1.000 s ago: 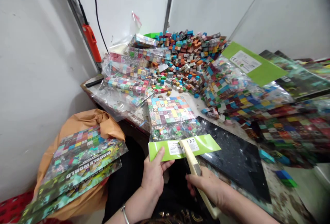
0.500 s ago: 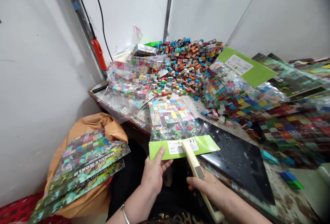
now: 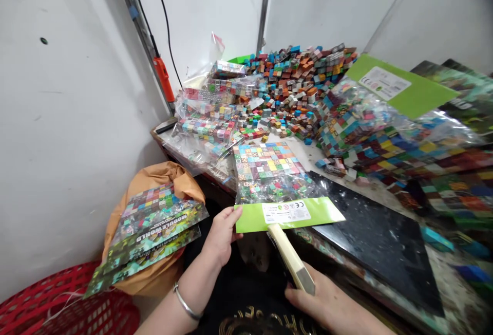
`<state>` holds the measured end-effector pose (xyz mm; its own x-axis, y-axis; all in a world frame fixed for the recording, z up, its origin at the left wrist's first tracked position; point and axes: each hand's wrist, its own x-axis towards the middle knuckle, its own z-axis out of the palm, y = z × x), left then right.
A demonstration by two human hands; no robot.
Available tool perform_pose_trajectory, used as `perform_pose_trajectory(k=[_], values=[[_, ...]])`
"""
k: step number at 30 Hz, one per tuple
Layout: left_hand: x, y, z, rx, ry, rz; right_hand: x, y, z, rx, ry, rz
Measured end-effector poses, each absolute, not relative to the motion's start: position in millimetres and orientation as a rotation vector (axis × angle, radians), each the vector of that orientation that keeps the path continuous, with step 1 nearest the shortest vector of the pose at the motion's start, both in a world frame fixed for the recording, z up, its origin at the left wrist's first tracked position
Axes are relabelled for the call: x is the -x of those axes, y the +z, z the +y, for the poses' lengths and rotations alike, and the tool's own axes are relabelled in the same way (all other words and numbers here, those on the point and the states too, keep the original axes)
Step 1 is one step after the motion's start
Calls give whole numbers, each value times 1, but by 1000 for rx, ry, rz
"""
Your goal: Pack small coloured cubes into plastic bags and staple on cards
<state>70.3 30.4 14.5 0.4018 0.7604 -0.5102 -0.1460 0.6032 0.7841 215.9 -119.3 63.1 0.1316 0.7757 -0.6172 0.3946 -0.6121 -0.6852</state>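
A clear bag of printed cube blocks lies at the table's front edge, topped by a folded green header card with a white label. My left hand pinches the left end of that card between thumb and fingers. Wrapped around a long cream stapler, my right hand holds it below the card. The stapler's front end is at the card's lower edge; whether it touches is unclear. Part of its far side is hidden.
Loose coloured blocks are heaped at the back, beside bagged blocks on the left. More carded bags pile up at right, near a black board. An orange sack with finished-looking packs stands left, by a red basket.
The stapler has drawn back from over the label to the card's lower edge. My left hand still holds the card's left end. The whole view has shifted slightly.
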Motion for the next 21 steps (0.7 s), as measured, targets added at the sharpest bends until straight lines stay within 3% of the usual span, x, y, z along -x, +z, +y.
perform_pose_trajectory(k=[10,21], values=[[-68,17,37,-761,658,912,-191,69,-93,1818,1664,-887],[-68,13,33,-882,641,868,-165,60,-72,1780,1611,-707]])
